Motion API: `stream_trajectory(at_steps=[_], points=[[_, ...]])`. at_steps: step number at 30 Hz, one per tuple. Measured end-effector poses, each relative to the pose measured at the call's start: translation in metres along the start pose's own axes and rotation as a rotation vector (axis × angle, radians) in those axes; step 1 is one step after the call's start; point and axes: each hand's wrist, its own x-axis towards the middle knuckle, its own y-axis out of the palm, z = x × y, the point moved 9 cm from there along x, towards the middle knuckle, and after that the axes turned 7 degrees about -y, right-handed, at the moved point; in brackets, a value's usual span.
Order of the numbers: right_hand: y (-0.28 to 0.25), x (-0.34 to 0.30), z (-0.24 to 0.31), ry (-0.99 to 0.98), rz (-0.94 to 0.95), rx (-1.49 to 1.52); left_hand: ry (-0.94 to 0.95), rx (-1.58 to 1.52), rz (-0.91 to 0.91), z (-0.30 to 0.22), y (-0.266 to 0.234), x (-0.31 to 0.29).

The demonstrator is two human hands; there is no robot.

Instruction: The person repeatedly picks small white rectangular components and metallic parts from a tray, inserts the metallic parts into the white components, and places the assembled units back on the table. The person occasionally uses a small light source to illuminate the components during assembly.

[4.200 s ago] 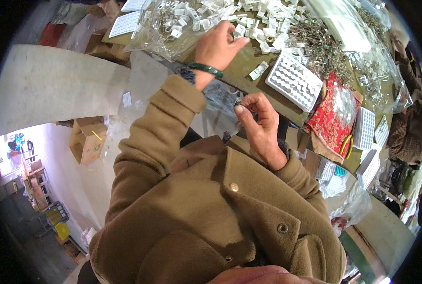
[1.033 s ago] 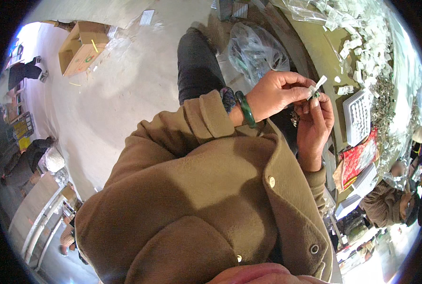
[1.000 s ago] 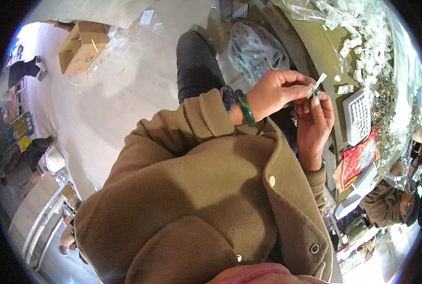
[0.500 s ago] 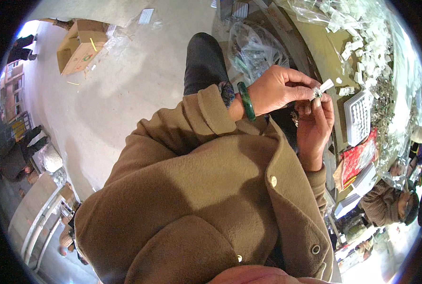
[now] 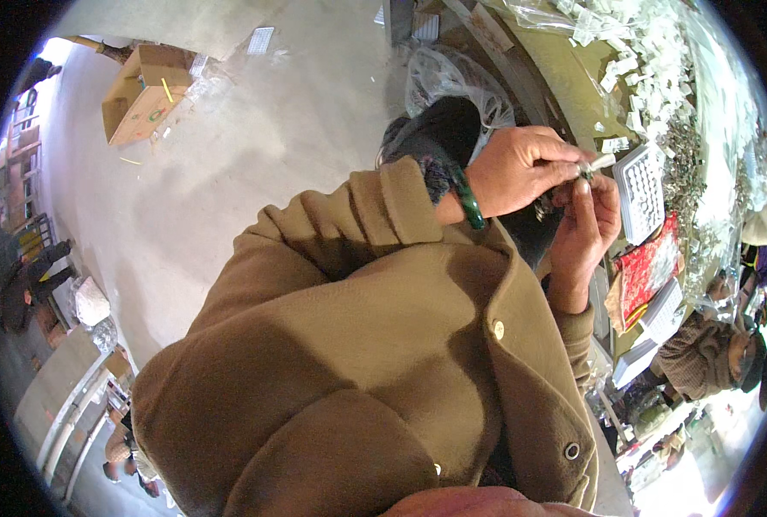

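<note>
My left hand (image 5: 521,172), with a dark green bangle at its wrist, pinches a small piece with a white tab (image 5: 605,161) and a shiny, metal-like part. My right hand (image 5: 586,226) holds the same piece from below, thumb and fingers closed on it. The fingers cover most of the piece, so its exact kind is unclear. Just beyond the hands, a stack of white cards (image 5: 638,195) with rows of marks lies on the table. Past it spread a heap of small white pieces (image 5: 659,82) and a heap of small dark metal-like parts (image 5: 683,168).
A red patterned packet (image 5: 644,274) and more white card stacks (image 5: 661,310) lie along the table's near edge. Clear plastic bags (image 5: 448,73) hang beside my knee. An open cardboard box (image 5: 146,95) stands on the floor at left. Another person (image 5: 702,358) sits at lower right.
Both hands have shifted slightly right in the picture, still pinching the small piece together. My knee has moved right and lower in the picture, now partly behind my left forearm.
</note>
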Motion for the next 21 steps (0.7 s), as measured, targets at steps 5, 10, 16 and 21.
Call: stream_trajectory(at_steps=[5,10,16,21], points=[[-0.028,-0.007,0.021,-0.116,-0.088,-0.194,-0.034,-0.151,0.197,0.005,0.037,0.01],[-0.029,-0.009,0.024,-0.116,-0.068,-0.225,-0.098,-0.156,0.139,0.007,0.04,0.009],[-0.018,0.0,0.012,-0.056,0.0,-0.221,-0.058,-0.142,0.124,0.005,0.021,0.005],[-0.012,0.016,0.009,-0.044,-0.006,-0.029,-0.053,-0.004,0.059,-0.001,0.015,0.014]])
